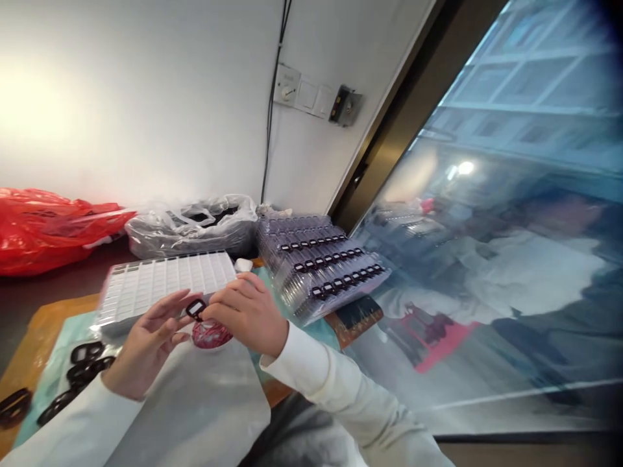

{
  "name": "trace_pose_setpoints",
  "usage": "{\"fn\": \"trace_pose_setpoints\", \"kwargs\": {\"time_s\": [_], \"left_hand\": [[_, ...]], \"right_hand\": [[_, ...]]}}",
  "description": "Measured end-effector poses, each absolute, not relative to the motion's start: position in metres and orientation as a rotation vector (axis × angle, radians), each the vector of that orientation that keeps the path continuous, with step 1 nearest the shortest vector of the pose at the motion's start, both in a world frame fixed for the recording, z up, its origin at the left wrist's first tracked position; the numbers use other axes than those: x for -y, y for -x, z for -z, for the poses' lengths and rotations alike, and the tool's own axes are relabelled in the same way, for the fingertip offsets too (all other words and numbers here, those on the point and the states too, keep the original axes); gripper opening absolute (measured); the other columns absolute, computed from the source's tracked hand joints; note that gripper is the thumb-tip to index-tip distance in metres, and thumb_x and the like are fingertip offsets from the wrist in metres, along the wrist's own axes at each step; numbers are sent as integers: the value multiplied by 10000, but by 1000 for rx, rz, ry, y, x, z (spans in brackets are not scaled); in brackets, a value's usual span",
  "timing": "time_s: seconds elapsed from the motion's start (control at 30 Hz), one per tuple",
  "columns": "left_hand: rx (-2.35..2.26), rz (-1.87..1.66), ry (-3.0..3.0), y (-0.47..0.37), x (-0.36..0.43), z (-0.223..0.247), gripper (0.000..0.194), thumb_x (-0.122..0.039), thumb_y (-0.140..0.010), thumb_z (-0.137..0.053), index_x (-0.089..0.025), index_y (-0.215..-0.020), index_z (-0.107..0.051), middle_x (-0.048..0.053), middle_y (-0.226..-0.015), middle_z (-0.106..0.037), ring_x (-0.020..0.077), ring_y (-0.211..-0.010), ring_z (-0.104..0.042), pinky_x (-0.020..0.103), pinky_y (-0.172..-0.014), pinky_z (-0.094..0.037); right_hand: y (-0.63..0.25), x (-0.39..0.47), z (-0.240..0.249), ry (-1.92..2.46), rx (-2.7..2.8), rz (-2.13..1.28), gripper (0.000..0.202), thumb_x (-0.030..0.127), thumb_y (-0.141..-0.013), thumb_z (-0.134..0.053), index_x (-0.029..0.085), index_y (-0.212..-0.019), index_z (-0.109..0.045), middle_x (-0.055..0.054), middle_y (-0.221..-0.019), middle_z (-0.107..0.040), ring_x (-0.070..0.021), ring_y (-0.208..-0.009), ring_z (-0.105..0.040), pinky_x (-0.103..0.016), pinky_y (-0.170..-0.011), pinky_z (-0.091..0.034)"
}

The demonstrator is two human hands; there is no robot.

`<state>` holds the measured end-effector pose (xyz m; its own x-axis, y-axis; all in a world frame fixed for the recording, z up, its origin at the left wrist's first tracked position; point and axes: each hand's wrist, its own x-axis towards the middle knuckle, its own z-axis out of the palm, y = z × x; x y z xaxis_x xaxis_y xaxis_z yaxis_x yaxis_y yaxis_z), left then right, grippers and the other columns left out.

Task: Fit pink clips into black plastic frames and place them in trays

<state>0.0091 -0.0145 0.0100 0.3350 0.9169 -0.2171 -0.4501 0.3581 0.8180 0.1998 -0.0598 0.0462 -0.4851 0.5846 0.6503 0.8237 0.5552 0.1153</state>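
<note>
My right hand has its fingers closed on a small black watch-like case with a pale rectangular window, held tilted. To the left of the case is my left hand, its thumb and fingers apart and curved toward the piece; whether a fingertip touches it I cannot tell. Just under the case sits a round, pale-rimmed container with red and white strand-like contents, partly covered by my right hand. Several larger black cases lie by my left forearm.
A white compartment tray stands behind my hands. Stacked clear plastic trays with rows of black cases lean right, near the window. A grey bag and a red bag line the wall. A dark flat piece lies beside the stack.
</note>
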Motion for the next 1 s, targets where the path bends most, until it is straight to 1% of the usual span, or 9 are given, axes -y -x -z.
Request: {"fn": "trace_pose_setpoints", "kwargs": {"time_s": [0.07,0.13,0.2,0.3,0.37,0.47,0.6,0.8,1.0], "left_hand": [[-767,-1032,-711,-7,13,-14,558,-343,-423,-916,-235,-941,-742,56,-1061,-714,207,-768,-679,201,-485,-553],[-778,-1092,-672,-5,10,-16,518,-372,-409,-914,-224,-876,-746,34,-970,-721,185,-706,-663,196,-462,-539],[-774,-1125,-634,-4,8,-17,490,-383,-400,-910,-212,-828,-742,15,-878,-711,156,-640,-630,197,-457,-531],[-746,-1110,-607,-2,7,-16,439,-363,-423,-893,-195,-796,-734,14,-786,-681,146,-610,-592,213,-476,-534],[-728,-1091,-607,-1,8,-14,388,-336,-454,-869,-185,-784,-730,24,-749,-660,148,-613,-575,222,-493,-534],[-712,-1091,-610,2,8,-12,306,-325,-519,-810,-172,-770,-724,41,-725,-630,158,-637,-560,232,-511,-530],[-723,-1117,-595,4,9,-13,232,-335,-589,-728,-164,-746,-717,54,-704,-594,158,-642,-535,231,-503,-509],[-684,-1131,-605,2,11,-15,211,-347,-613,-716,-170,-728,-708,52,-671,-566,147,-627,-501,217,-490,-473],[-646,-1135,-636,3,11,-12,222,-364,-632,-703,-161,-724,-708,52,-639,-557,147,-589,-492,232,-482,-449]], "right_hand": [[-217,67,-58,1145,2216,588,166,253,-957,-512,291,-910,-667,64,-942,-699,-103,-942,-511,-306,-1020,-266],[-239,70,-74,1158,2167,616,144,295,-934,-553,283,-859,-675,61,-897,-701,-110,-904,-511,-304,-989,-285],[-265,66,-92,1207,2138,617,166,346,-916,-573,275,-814,-684,51,-864,-702,-123,-873,-513,-312,-949,-299],[-303,45,-114,1381,2177,577,170,360,-899,-591,266,-811,-703,29,-876,-706,-146,-868,-516,-330,-909,-301],[-325,24,-120,1550,2225,570,145,350,-882,-613,263,-831,-717,15,-905,-707,-164,-890,-516,-342,-922,-290],[-350,-8,-116,1748,2290,568,112,314,-858,-639,254,-844,-732,-6,-922,-709,-185,-915,-524,-354,-934,-280],[-368,-40,-101,1813,2302,537,106,296,-838,-654,238,-841,-743,-25,-899,-715,-192,-908,-542,-353,-903,-295],[-374,-63,-89,1833,2344,457,122,319,-835,-653,244,-854,-747,-27,-912,-721,-187,-926,-553,-349,-916,-291],[-377,-67,-100,1838,2445,403,144,304,-852,-620,263,-870,-757,-19,-947,-731,-181,-924,-564,-349,-918,-290]]}}
